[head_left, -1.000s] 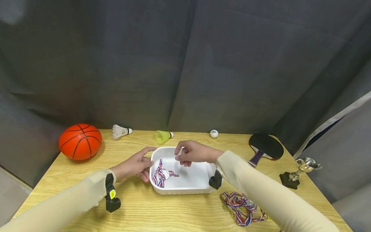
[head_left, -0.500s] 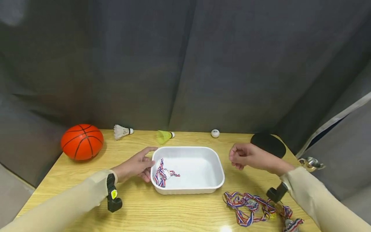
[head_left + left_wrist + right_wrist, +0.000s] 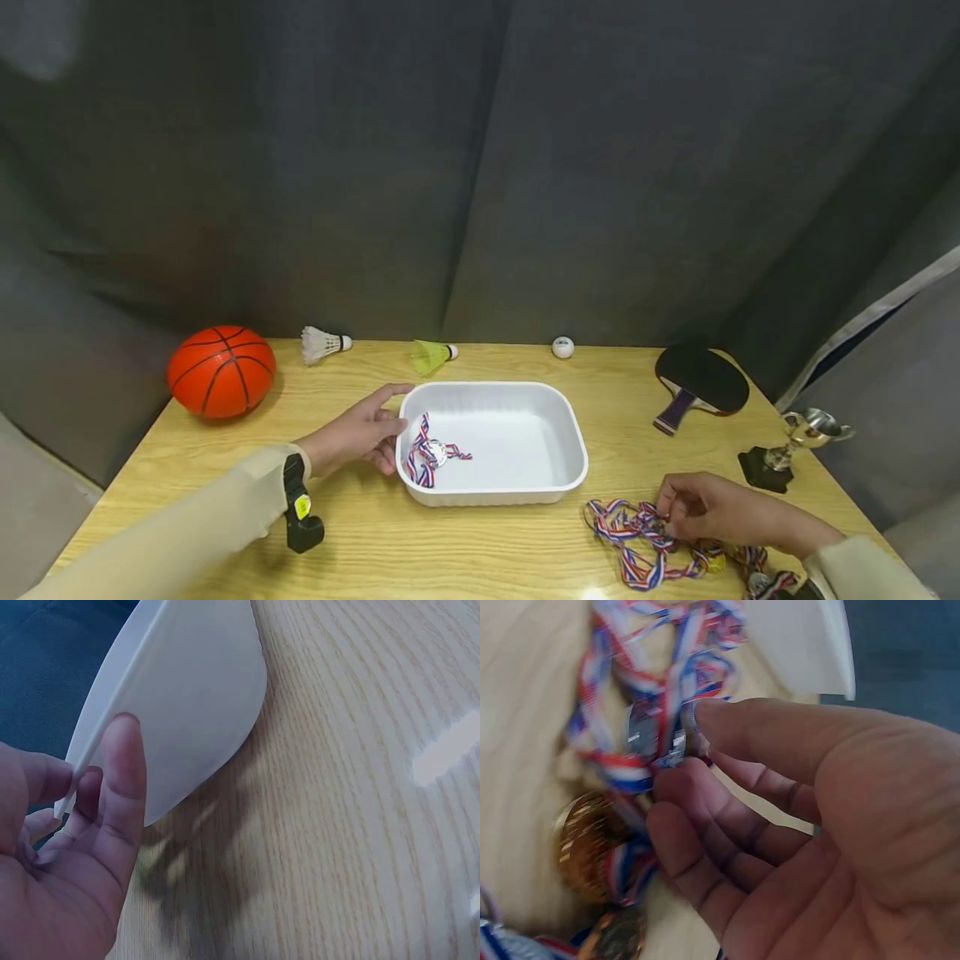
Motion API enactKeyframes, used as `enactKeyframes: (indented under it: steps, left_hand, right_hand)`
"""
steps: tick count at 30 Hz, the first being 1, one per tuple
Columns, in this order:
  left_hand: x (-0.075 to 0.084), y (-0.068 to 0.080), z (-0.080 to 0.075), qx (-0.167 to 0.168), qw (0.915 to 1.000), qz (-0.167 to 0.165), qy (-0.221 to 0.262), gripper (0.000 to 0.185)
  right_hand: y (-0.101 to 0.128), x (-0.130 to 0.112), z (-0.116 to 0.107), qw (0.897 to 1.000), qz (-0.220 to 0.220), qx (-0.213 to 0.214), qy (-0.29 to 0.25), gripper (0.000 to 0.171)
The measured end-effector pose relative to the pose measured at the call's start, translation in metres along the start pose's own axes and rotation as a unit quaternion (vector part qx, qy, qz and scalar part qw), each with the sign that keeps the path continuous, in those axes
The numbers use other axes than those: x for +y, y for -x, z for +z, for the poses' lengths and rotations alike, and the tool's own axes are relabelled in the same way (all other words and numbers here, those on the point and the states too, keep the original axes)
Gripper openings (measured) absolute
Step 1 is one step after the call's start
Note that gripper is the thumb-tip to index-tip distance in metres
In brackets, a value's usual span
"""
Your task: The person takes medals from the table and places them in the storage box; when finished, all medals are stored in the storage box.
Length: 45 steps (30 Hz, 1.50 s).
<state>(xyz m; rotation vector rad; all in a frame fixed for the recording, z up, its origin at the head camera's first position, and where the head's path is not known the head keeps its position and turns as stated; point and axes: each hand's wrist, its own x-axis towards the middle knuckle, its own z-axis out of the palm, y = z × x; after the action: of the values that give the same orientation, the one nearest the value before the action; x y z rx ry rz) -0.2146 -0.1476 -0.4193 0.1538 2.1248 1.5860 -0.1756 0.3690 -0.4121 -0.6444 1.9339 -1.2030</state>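
light: even, overhead | glare: table (image 3: pixel 592 593) front edge | right-wrist view: motion-blurred

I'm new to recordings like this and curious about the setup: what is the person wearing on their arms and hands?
Both arms are covered by long, pale cream sleeves that reach to the wrists. The left hand and right hand are bare: no gloves, and no rings or watch that I can make out. A small black device with a yellow round mark is strapped at the left wrist. Only a dark edge of something shows near the right cuff.

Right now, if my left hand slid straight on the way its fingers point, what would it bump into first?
The left hand already rests against the left end of the white tray, so it would push that wall first; the medal lies just inside.
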Motion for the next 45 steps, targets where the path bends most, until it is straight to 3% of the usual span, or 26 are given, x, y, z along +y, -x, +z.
enactKeyframes:
  steps: [6, 14, 17, 26, 32, 35, 40, 45]
  left_hand:
    - [0.003, 0.002, 0.000, -0.006, 1.0000, 0.007, 0.000, 0.064]
    - [0.002, 0.003, 0.000, -0.013, 0.9998, 0.010, 0.007, 0.064]
    - [0.002, 0.002, 0.000, -0.011, 0.9999, 0.007, 0.005, 0.064]
    - [0.000, 0.001, -0.001, -0.011, 0.9999, 0.004, 0.008, 0.064]
    - [-0.001, 0.000, -0.003, -0.009, 0.9999, 0.004, 0.006, 0.064]
    - [0.000, 0.000, -0.002, -0.009, 0.9999, 0.006, 0.005, 0.064]
    - [0.001, 0.001, -0.001, -0.004, 1.0000, -0.001, -0.001, 0.063]
    - [0.003, 0.002, 0.000, 0.000, 0.9999, -0.012, -0.005, 0.063]
  right_hand:
    - [0.003, 0.013, 0.011, 0.999, 0.007, 0.034, 0.040, 0.023]
    - [0.001, 0.012, 0.021, 0.991, 0.012, 0.061, 0.118, 0.028]
    - [0.001, 0.012, 0.023, 0.990, 0.020, 0.070, 0.125, 0.028]
    - [0.006, 0.013, 0.022, 0.991, 0.006, 0.075, 0.110, 0.024]
    - [0.012, 0.014, 0.015, 0.998, -0.012, 0.053, 0.037, 0.018]
    - [0.015, 0.011, 0.012, 0.998, 0.002, 0.058, 0.004, 0.021]
    - [0.020, 0.002, 0.006, 0.996, 0.024, 0.088, 0.007, 0.022]
    - [0.028, -0.009, -0.002, 0.996, -0.012, 0.090, -0.001, 0.020]
